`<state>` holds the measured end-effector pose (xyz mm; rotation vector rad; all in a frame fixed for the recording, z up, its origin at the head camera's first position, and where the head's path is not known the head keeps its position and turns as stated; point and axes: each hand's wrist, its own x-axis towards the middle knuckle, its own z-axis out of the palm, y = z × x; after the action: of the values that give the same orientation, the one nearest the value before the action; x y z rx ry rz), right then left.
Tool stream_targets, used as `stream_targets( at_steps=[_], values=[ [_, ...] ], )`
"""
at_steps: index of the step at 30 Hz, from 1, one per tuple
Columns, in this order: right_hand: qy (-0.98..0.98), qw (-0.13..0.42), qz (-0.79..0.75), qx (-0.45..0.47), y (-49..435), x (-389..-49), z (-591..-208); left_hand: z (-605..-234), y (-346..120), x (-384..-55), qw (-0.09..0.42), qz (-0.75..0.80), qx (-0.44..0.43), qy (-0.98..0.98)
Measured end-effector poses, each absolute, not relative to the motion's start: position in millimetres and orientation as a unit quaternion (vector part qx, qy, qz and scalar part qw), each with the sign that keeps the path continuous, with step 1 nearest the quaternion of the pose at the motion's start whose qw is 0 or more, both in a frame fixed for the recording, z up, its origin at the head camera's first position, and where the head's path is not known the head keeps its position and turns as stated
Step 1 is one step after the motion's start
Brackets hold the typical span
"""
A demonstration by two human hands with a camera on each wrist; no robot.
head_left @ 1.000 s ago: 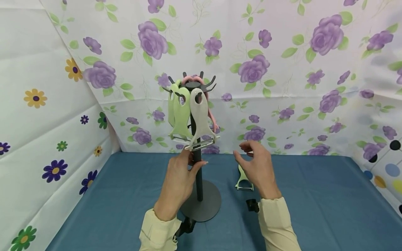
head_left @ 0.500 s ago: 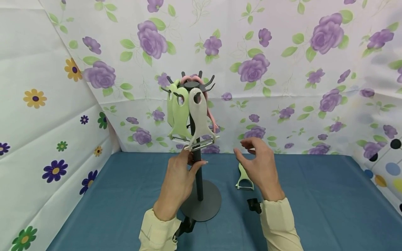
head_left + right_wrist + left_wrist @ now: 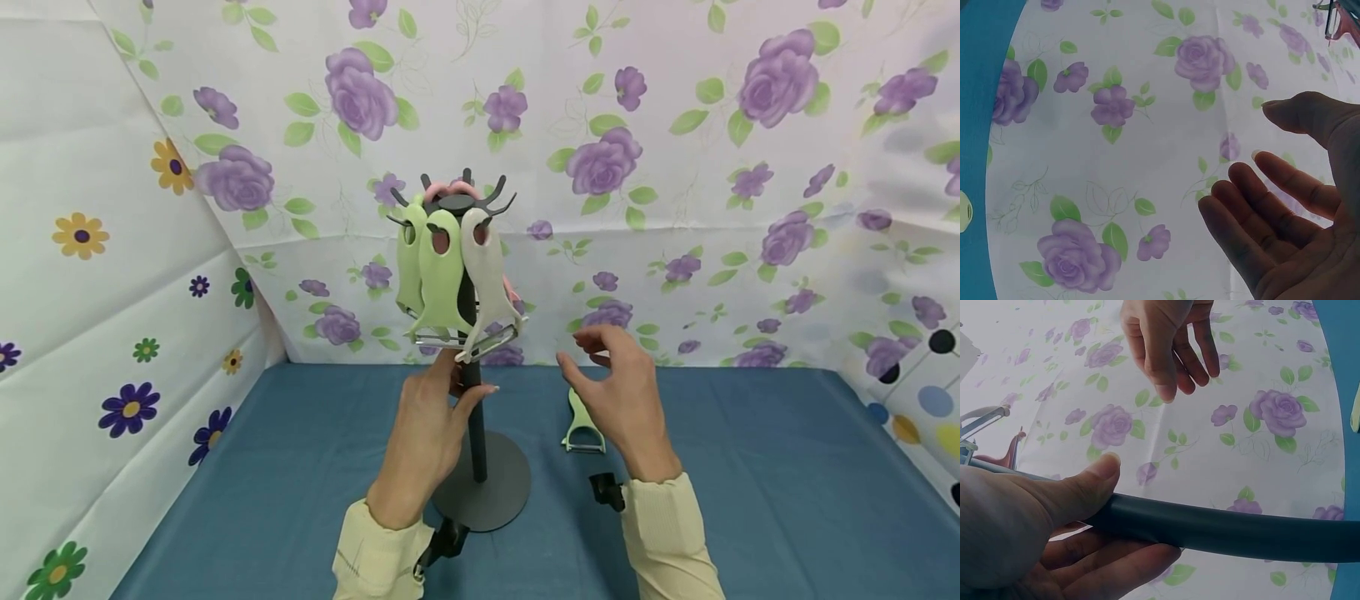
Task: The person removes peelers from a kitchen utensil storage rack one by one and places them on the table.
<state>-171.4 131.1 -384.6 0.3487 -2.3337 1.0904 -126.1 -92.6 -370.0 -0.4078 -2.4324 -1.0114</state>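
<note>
My left hand (image 3: 422,442) grips the dark post (image 3: 477,442) of a hook stand just below the hanging peelers, with thumb and fingers around it in the left wrist view. From the hooks hang two light green peelers (image 3: 442,283) and a white peeler (image 3: 486,267) at the front. Pink peelers (image 3: 453,188) hang behind, mostly hidden. To the right of the stand, my right hand (image 3: 624,400) hovers with loosely bent fingers, holding nothing. Below it a loose green peeler (image 3: 577,412) lies on the table, partly covered by that hand.
The stand's round grey base (image 3: 487,504) rests on the blue tablecloth (image 3: 750,467). Bare dark hooks (image 3: 495,190) stick out at the top right of the stand. Flowered cloth (image 3: 675,250) hangs behind and at the sides.
The stand's top has turned slightly, so the front green and white peelers have swung rightward and the pink ones are more hidden. My left hand stays on the post; the right hand barely moves.
</note>
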Motion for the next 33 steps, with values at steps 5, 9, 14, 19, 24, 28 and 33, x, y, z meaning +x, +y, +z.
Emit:
stream_targets(
  at_steps=[5,9,14,19,24,28,33],
  values=[
    [-0.864,0.270,0.405,0.130,131,-171,-383,-370,-93,-126,0.240,-0.365,-0.153,-0.886],
    [-0.861,0.271,0.410,0.131,131,-169,-381,-370,-93,-126,0.239,-0.364,-0.155,-0.887],
    [-0.858,0.270,0.416,0.134,131,-168,-380,-369,-92,-126,0.236,-0.362,-0.148,-0.889],
    [-0.855,0.271,0.421,0.136,131,-166,-378,-369,-92,-126,0.238,-0.365,-0.146,-0.888],
    [-0.854,0.272,0.423,0.135,130,-165,-376,-369,-93,-125,0.239,-0.364,-0.144,-0.889],
    [-0.851,0.276,0.425,0.139,129,-164,-375,-368,-93,-125,0.237,-0.363,-0.141,-0.890],
    [-0.846,0.278,0.431,0.142,129,-163,-373,-368,-93,-125,0.239,-0.363,-0.142,-0.890]
  ],
)
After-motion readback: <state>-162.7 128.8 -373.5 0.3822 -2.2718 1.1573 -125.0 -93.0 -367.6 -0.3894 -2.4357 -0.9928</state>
